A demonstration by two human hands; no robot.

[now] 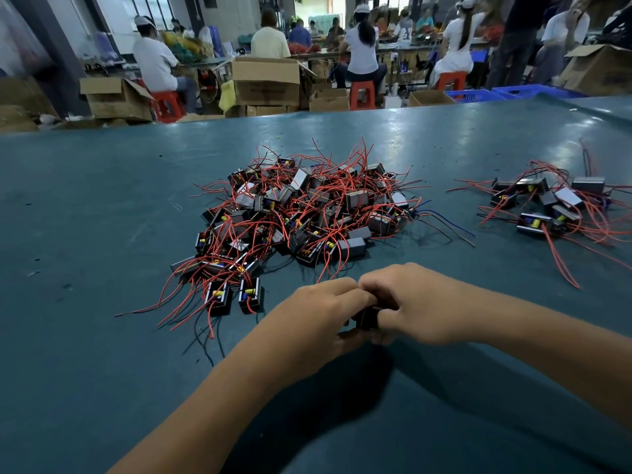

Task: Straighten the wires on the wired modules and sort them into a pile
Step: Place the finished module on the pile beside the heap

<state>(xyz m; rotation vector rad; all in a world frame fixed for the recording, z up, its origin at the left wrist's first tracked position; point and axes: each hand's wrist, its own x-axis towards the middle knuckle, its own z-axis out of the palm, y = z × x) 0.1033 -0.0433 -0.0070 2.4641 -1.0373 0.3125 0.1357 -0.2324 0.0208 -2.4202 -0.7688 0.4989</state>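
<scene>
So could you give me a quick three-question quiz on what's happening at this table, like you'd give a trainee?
1. True or false: both hands grip one black module.
2. Which heap is bigger: the big pile in the middle or the small pile at the right?
3. What colour are most wires?

Key
1. True: the left hand and right hand meet around it, above the table.
2. The big pile.
3. Red.

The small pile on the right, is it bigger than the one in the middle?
No, the small pile on the right holds only a handful of wired modules, while the middle pile is a far larger tangled heap.
</scene>
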